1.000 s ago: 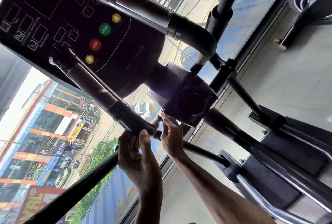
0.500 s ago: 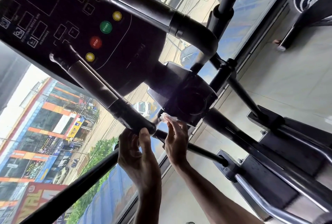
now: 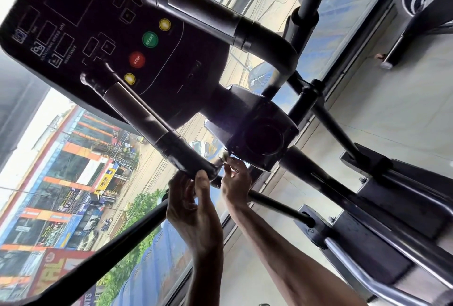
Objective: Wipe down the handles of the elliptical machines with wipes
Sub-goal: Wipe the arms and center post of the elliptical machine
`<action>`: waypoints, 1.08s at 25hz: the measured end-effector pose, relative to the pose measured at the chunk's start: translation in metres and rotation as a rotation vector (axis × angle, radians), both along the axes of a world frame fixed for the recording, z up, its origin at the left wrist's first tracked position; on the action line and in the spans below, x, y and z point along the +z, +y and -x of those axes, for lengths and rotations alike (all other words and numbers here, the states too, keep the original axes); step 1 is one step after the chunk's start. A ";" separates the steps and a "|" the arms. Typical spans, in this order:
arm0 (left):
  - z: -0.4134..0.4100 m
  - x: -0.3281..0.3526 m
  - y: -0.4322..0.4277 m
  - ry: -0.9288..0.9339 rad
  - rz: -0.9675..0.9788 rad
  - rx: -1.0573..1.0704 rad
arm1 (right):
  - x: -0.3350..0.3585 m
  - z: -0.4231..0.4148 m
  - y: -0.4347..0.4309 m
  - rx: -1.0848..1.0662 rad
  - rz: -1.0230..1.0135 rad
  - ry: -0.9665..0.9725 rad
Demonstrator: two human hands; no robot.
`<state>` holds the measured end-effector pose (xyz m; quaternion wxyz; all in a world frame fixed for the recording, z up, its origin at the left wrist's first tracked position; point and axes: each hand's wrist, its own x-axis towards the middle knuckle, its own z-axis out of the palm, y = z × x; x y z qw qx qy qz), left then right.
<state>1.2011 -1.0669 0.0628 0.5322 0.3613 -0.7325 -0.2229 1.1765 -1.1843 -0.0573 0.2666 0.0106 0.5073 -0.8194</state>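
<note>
The view is tilted. The elliptical's near black handle (image 3: 157,126) runs from the console down to a bend by the central housing (image 3: 262,136). My left hand (image 3: 193,205) grips that handle at its lower bend, thumb over the bar. My right hand (image 3: 236,180) pinches a small white wipe (image 3: 223,156) against the joint where the handle meets the housing. The second black handle (image 3: 220,23) curves across the top of the view, with neither hand on it.
The black console (image 3: 103,31) with green, red and yellow buttons fills the upper left. Black frame bars (image 3: 335,131), pedal rails (image 3: 382,278) and another machine's base (image 3: 424,11) stand on the pale floor at right. A large window (image 3: 73,183) overlooks a street.
My right hand has slid slightly along the joint near the housing and the white wipe now shows at its fingertips. My left hand has kept its grip on the handle bend.
</note>
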 end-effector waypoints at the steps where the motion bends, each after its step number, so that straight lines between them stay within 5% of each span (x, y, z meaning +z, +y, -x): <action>1: 0.000 0.000 0.001 -0.003 0.003 0.003 | 0.003 0.001 0.004 -0.018 -0.005 0.067; 6: 0.001 0.001 0.001 -0.010 0.008 0.017 | -0.005 0.008 0.013 -0.068 -0.078 0.479; 27: 0.005 0.007 0.010 -0.107 0.048 0.105 | 0.008 0.031 0.062 -0.026 0.071 0.717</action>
